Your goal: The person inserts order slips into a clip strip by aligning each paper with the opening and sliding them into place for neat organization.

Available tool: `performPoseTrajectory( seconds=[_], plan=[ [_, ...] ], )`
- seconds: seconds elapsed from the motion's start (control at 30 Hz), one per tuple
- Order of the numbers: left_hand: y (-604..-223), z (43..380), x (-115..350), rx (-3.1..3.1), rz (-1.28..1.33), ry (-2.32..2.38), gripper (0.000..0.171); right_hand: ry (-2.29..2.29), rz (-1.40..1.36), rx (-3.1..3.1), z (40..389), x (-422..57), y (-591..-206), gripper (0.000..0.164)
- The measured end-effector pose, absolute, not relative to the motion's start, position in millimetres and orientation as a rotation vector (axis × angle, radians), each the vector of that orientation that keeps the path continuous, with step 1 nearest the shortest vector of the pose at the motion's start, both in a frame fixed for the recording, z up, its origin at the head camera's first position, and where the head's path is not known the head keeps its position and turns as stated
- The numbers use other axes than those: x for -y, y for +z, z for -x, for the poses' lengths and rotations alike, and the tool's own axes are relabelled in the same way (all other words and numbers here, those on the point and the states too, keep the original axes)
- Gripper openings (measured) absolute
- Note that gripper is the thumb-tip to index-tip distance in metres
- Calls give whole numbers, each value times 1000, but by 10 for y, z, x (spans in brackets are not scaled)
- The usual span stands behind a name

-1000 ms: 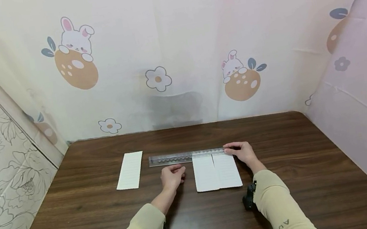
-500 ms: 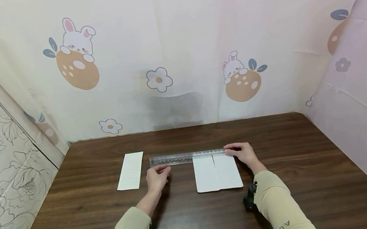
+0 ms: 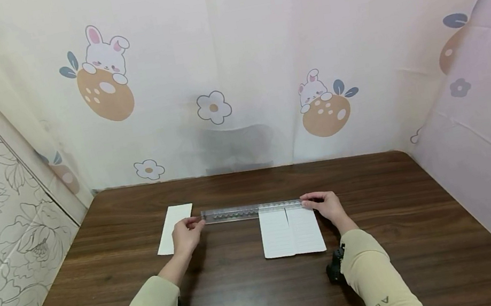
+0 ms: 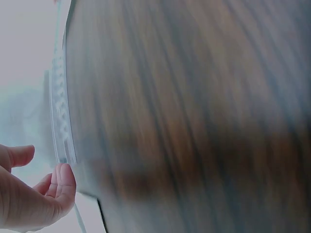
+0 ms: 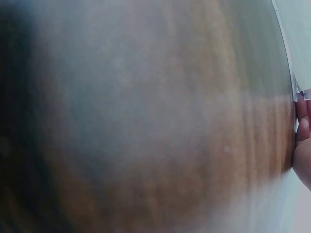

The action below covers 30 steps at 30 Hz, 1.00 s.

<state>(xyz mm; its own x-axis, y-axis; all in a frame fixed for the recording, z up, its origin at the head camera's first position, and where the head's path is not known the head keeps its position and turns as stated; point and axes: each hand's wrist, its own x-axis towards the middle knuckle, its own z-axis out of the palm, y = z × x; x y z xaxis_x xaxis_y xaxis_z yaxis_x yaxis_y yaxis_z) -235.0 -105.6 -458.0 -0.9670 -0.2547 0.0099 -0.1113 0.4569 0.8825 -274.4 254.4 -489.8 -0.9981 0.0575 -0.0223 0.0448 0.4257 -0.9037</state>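
A clear plastic ruler [image 3: 231, 214] lies crosswise, its right part over the top of a white lined paper [image 3: 279, 236]. A dark slit runs down from the paper's upper middle. My right hand [image 3: 327, 206] pinches the ruler's right end between thumb and fingers; in the right wrist view only part of that hand [image 5: 303, 145] shows, at the edge. At the ruler's left end is my left hand [image 3: 186, 236]. The left wrist view shows its thumb apart from its fingers [image 4: 65, 187], which are at the ruler tip; whether they touch it I cannot tell.
A narrow strip of white lined paper [image 3: 171, 229] lies at the left, partly behind my left hand. Everything rests on a dark wooden table [image 3: 260, 297]. A patterned curtain [image 3: 229, 58] hangs behind the table's far edge.
My left hand has moved left along the ruler, from near the paper to the ruler's left end. My right hand stays at the right end, and the ruler has hardly shifted.
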Motion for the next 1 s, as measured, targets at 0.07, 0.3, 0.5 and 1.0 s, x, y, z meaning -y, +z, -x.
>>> performPoseTrajectory(
  seconds=[0.07,0.3,0.5,1.0],
  plan=[
    [-4576,2363,1126,2573,-328,-1497,31,1678,93,2644,2744,-2546,-4897,27],
    [-4592,2418,1360,2614,-328,-1384,40,1675,90,2649,2746,-2551,-4901,28],
    [-4620,2449,1520,2617,-336,-1266,41,1667,90,2653,2745,-2551,-4898,28],
    [-4651,2497,1634,2763,-457,-1121,61,1646,85,2656,2733,-2541,-4880,26]
  ],
)
